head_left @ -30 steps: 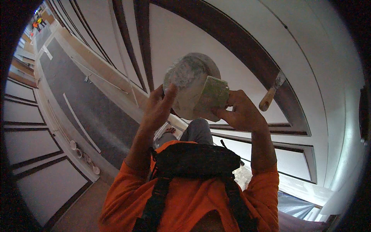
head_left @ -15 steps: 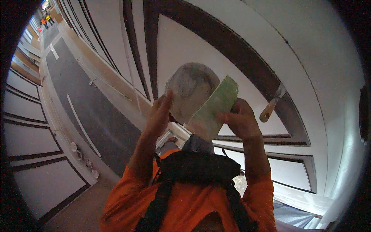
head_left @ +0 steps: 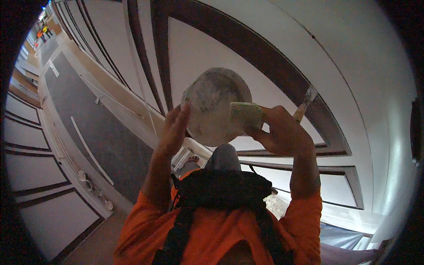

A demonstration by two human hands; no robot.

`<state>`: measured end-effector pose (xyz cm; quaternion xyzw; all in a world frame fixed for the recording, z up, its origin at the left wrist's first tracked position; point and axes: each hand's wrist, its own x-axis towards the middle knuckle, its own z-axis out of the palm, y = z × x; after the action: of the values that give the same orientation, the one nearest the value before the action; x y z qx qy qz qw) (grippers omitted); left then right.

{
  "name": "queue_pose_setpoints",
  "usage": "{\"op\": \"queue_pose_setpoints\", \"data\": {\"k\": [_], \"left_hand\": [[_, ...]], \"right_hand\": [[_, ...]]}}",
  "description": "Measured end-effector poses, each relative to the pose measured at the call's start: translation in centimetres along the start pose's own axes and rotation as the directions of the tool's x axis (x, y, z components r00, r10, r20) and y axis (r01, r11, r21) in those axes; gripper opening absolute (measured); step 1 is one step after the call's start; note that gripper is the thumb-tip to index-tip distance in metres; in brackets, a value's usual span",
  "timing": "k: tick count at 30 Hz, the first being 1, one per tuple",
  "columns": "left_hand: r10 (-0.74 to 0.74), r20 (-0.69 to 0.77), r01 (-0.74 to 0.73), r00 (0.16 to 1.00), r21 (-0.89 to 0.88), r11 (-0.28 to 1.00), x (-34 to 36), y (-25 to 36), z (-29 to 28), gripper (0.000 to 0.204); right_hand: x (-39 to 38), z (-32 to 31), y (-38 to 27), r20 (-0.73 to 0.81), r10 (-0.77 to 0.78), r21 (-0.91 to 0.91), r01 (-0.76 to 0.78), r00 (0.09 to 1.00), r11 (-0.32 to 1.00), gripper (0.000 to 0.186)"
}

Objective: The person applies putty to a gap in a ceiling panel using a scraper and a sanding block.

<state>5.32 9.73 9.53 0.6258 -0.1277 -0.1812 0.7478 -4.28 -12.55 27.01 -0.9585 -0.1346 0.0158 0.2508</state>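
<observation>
A round, dusty grey-white container [head_left: 212, 95], like a bowl or small bucket, is held in front of my body. My left hand [head_left: 176, 126] grips its left side, fingers along the rim. At its right side, my right hand [head_left: 282, 130] pinches a pale green piece of sandpaper [head_left: 245, 114] between thumb and fingers. The sheet overlaps the container's right part and looks foreshortened. Just beyond my right hand is a putty-knife-like tool [head_left: 305, 104] with a wooden handle, partly hidden by the hand. What it rests on, I cannot tell.
White panelled wall [head_left: 212, 48] with dark trim bands rises ahead. A grey floor covering [head_left: 101, 119] runs along the corridor at left, with a pale strip [head_left: 90, 152] on it. Several small white items [head_left: 88, 183] lie by the left wall. Far off stand people [head_left: 43, 33] in bright clothing.
The green sandpaper has turned and now shows as a shorter piece across the container. My right hand has shifted right and turned, nearing the wooden-handled tool. My left hand stays on the container.
</observation>
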Motion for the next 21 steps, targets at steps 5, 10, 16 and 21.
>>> {"op": "queue_pose_setpoints", "data": {"k": [5, 10, 16, 21], "left_hand": [[0.089, 0.025, -0.092, 0.996, 0.247, 0.965, -0.7, 0.8, 0.3, 0.064], [-0.13, 0.129, 0.139, 0.983, -0.063, 0.988, 0.2, 1.0, 0.6, 0.063], [-0.128, 0.08, 0.134, 0.989, -0.08, 0.988, 0.0, 2.4, 1.8, 0.065], [-0.29, 0.123, 0.301, 0.949, -0.087, 0.95, -0.4, 3.8, 2.2, 0.067]], "right_hand": [[0.5, 0.7, 1.3, 0.126, 0.004, -0.065, 0.004, 0.992, 0.998, 0.033], [0.5, 1.2, 1.5, 0.172, 0.065, 0.015, -0.069, 0.983, 0.998, 0.03], [0.2, 1.3, 2.0, 0.189, 0.118, -0.008, -0.119, 0.975, 0.993, 0.031], [-0.8, 3.1, 3.6, 0.114, 0.068, 0.045, -0.074, 0.991, 0.996, 0.031]]}}
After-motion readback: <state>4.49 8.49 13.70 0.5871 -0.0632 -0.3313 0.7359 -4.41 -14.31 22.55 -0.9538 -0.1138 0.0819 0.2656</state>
